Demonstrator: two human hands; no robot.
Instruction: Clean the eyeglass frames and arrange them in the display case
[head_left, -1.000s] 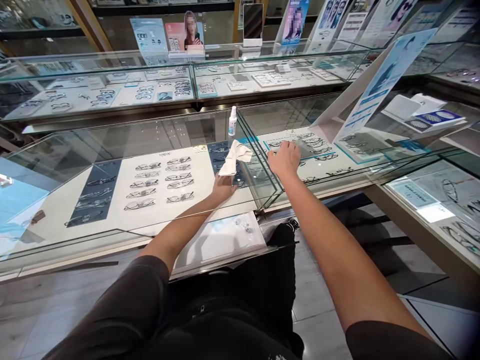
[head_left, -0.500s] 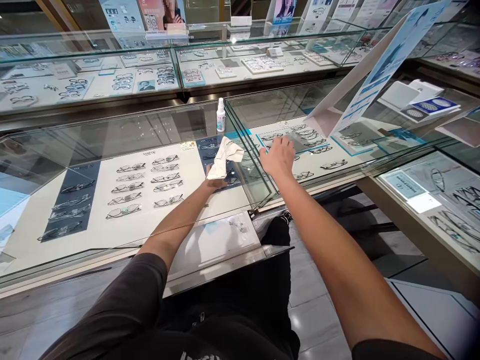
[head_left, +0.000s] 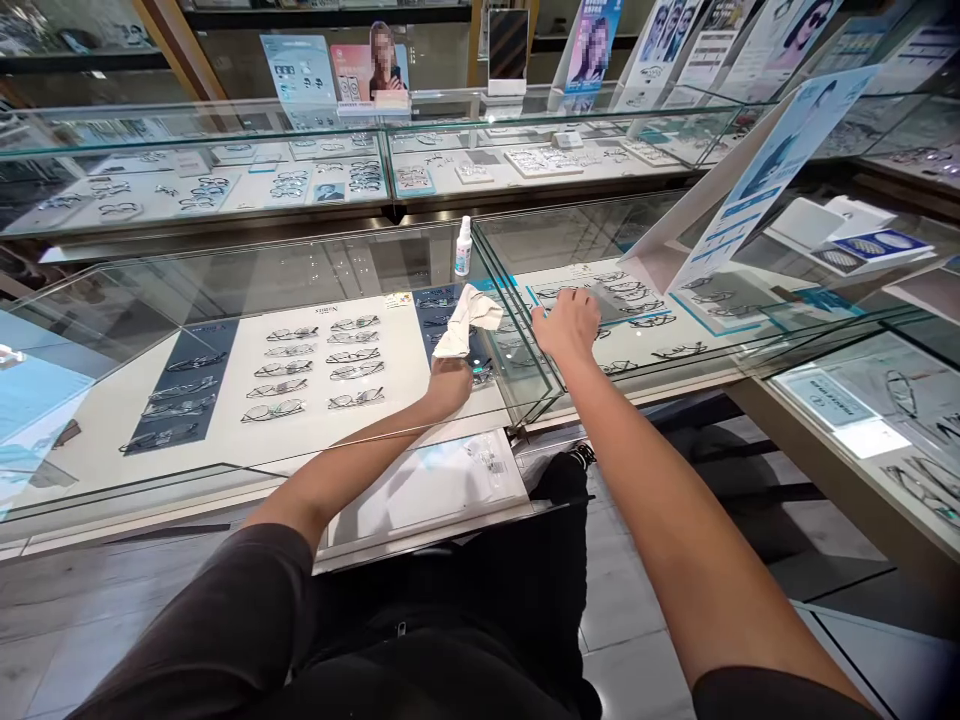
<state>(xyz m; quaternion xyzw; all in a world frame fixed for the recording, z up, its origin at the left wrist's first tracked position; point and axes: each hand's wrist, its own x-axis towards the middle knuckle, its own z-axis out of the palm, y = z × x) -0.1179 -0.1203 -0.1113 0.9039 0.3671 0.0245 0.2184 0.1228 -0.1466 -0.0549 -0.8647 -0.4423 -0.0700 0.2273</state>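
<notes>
A crumpled cream cloth (head_left: 466, 322) rises from my left hand (head_left: 450, 386), whose fingers are curled closed around its lower end, over the glass counter top (head_left: 405, 245). Beneath the glass by that hand lies a dark display card (head_left: 429, 335) with eyeglasses. My right hand (head_left: 570, 322) rests on the glass to the right of the panel joint, palm down, fingers bent and thumb apart, with nothing visible in it. Behind the cloth stands a small white spray bottle (head_left: 463, 250), upright on the counter top and touched by neither hand.
Rows of eyeglasses (head_left: 356, 370) lie inside the case at left. A tall leaning sign (head_left: 757, 190) and an opened white box (head_left: 862, 235) stand on the right. Another glass case (head_left: 300, 185) runs across the back. Below the counter, a white drawer (head_left: 427, 490) sticks out.
The view has tilted up and turned left, shifting everything right and down. My left hand shows more clearly below the cloth, whose folds differ slightly. My right hand stays in place on the glass.
</notes>
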